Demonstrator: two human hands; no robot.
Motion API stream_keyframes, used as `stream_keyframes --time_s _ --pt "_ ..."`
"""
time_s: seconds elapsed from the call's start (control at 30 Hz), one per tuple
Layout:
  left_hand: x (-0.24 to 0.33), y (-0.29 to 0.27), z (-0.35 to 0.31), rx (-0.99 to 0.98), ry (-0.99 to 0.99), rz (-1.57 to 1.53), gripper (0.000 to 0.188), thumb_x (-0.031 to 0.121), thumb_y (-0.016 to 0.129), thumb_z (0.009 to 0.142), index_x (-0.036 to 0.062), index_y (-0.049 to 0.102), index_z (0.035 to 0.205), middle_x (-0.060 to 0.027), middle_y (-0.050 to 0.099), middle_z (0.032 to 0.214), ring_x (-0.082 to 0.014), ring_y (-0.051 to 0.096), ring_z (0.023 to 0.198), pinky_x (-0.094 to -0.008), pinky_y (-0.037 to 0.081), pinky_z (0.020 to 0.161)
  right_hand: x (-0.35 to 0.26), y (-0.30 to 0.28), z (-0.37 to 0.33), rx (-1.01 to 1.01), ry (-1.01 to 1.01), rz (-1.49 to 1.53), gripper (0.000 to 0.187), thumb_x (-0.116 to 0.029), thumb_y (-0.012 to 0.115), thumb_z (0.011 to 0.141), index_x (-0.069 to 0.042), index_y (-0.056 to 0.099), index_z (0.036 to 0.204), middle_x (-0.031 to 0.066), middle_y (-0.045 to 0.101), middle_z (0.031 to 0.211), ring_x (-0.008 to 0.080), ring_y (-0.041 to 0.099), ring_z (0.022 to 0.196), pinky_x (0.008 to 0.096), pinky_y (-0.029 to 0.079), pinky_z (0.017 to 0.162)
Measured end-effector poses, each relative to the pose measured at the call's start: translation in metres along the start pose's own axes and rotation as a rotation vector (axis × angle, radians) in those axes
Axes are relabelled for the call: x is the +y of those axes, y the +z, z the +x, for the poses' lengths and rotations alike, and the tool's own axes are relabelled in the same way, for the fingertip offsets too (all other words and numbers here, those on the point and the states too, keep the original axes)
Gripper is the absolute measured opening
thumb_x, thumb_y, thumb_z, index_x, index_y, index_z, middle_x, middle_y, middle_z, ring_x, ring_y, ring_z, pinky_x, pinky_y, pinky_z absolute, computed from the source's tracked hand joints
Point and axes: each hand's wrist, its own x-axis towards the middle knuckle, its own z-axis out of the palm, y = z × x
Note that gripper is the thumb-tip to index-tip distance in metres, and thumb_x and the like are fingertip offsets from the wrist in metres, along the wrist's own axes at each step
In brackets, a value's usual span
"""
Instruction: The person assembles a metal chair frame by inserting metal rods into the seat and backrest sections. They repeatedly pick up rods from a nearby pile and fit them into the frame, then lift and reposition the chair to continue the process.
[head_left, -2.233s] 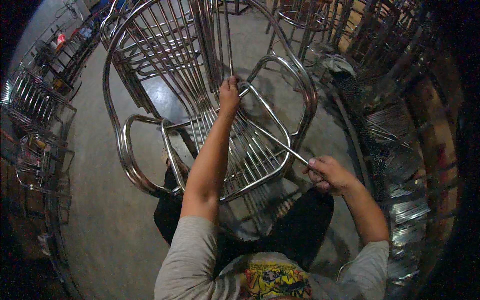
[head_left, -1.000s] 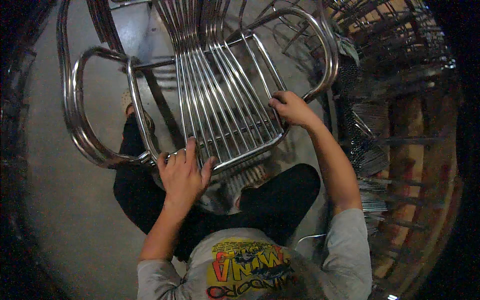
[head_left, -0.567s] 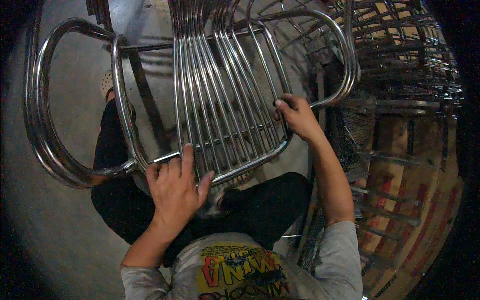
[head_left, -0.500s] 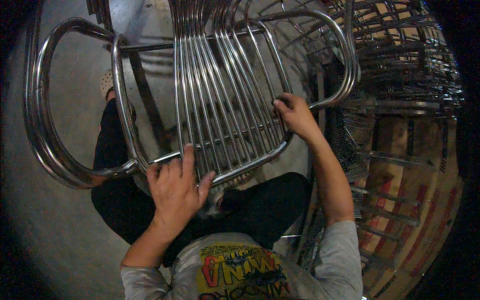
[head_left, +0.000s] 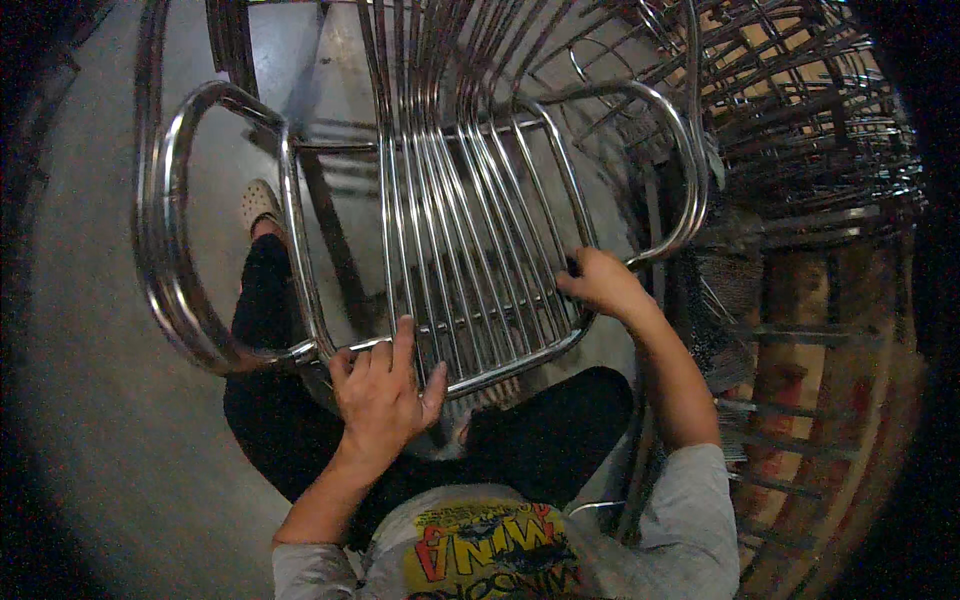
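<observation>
A shiny metal tube chair (head_left: 460, 240) with a slatted seat and looped armrests stands in front of me, its front rail close to my lap. My left hand (head_left: 385, 395) rests over the left part of that rail, index finger stretched along a slat and thumb held apart. At the right side of the seat, near the front corner, my right hand (head_left: 605, 285) is closed in a pinch. A small dark bit shows at its fingertips, too small to name. The undersides of the fingers are hidden.
Many metal chair frames (head_left: 820, 130) are piled at the upper right. Below them lies a brown surface with red stripes (head_left: 820, 440), crossed by metal bars. My legs (head_left: 550, 420) flank the chair's front, and a beige clog (head_left: 258, 203) is on the grey floor (head_left: 110, 330).
The view has shifted, so the chair and both hands sit lower and the chair's left side further right. My right hand has slid slightly toward the seat's front corner; my left stays on the rail.
</observation>
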Motion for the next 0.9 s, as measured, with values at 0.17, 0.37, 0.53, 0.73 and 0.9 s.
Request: stream_keyframes --time_s 0.17,0.37,0.53,0.73,0.9 --pt "0.000 0.018 -0.006 0.126 0.042 0.095 0.057 0.040 0.066 0.079 0.0024 0.059 0.121 -0.0120 0.061 0.081 -0.0263 0.060 0.074 -0.0458 0.040 0.086 0.008 0.001 -0.023 0.160 -0.038 0.142 0.039 -0.030 0.063 0.086 0.004 0.063 0.106 0.0243 0.067 0.094 0.0389 0.065 0.091 0.0427 0.050 0.080" --pt "-0.015 0.033 -0.007 0.198 0.172 0.143 0.052 0.035 0.069 0.078 0.0024 0.061 0.118 -0.0122 0.064 0.073 -0.0324 0.062 0.069 -0.0481 0.045 0.079 0.066 0.073 -0.167 0.586 0.031 0.776 0.032 -0.022 0.063 0.090 0.001 0.063 0.112 0.0145 0.069 0.097 0.0204 0.065 0.090 0.0357 0.050 0.082" --pt "-0.034 0.040 0.003 0.005 0.112 0.495 0.060 0.052 0.049 0.093 0.0084 0.052 0.134 -0.0172 0.066 0.114 -0.0382 0.062 0.100 -0.0497 0.046 0.084 0.181 0.222 -0.390 1.397 0.897 0.795 0.019 -0.021 0.062 0.093 -0.003 0.067 0.096 0.0046 0.066 0.079 0.0098 0.056 0.064 0.0281 0.046 0.057" --pt "-0.079 0.061 -0.004 0.010 0.249 0.409 0.061 0.055 0.037 0.099 0.0081 0.051 0.135 -0.0197 0.061 0.124 -0.0420 0.058 0.109 -0.0505 0.045 0.087 0.271 0.375 -0.759 1.879 1.898 0.006 0.047 -0.037 0.057 0.094 0.004 0.058 0.117 0.0177 0.065 0.107 0.0321 0.060 0.092 0.0437 0.047 0.085" --pt "-0.081 0.055 0.006 -0.071 0.191 0.257 0.063 0.055 0.036 0.099 0.0061 0.050 0.136 -0.0224 0.059 0.126 -0.0428 0.056 0.112 -0.0486 0.045 0.090 0.295 0.490 -0.893 1.359 2.287 0.230 0.040 -0.032 0.057 0.093 -0.002 0.058 0.120 0.0171 0.062 0.114 0.0341 0.058 0.100 0.0453 0.045 0.091"
